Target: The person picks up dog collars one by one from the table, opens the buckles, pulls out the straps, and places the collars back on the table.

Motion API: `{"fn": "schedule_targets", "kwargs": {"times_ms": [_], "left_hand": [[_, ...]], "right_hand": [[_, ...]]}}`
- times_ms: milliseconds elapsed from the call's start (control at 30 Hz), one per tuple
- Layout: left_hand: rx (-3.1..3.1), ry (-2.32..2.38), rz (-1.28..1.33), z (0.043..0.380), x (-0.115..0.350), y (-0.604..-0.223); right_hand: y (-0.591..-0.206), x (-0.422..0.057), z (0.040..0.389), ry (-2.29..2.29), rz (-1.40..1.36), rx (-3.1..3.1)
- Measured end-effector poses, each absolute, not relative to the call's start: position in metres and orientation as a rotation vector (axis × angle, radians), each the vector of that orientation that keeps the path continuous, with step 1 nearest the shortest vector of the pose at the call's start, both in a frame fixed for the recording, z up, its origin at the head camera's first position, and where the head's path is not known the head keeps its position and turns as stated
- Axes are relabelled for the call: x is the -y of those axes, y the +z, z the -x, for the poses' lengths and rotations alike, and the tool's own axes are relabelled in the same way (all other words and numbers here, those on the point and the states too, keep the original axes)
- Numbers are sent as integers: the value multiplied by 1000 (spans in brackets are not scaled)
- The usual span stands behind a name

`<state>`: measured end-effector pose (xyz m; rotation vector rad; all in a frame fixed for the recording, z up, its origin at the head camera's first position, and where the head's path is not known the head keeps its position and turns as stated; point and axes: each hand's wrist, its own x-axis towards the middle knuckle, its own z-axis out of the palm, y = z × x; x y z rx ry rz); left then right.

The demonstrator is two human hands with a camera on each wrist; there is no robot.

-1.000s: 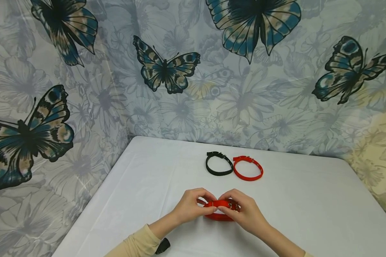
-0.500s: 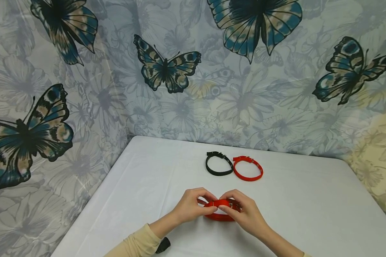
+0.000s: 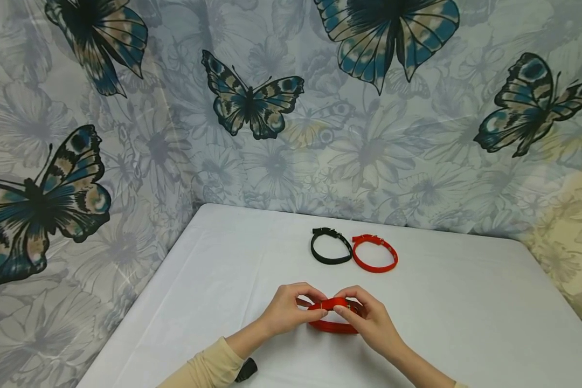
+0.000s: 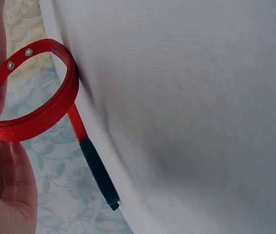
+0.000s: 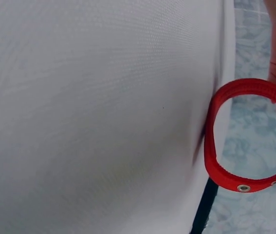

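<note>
Left hand (image 3: pixel 289 311): pinches red collar (image 3: pixel 333 326)
Right hand (image 3: pixel 372 319): pinches it too
Long axis: we see it crosswise, between both

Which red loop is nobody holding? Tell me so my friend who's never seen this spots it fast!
Start at the butterfly backdrop, then drop to the far edge of the white table below it. There, the far red loop lies just right of the black loop. It's red, unlike that neighbour, and unlike the nearer red loop, nobody holds it.

No readable text or labels anywhere.
</note>
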<state>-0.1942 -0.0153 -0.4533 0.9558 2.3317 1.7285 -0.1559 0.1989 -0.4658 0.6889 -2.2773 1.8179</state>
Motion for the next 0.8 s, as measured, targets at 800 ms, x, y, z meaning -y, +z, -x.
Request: {"fn": "schedule_targets", "kwargs": {"times_ms": [800], "left_hand": [[-2338, 1723, -949, 198, 17, -465]], "right_hand": [[-451, -196, 158, 1574, -580, 2426]]}}
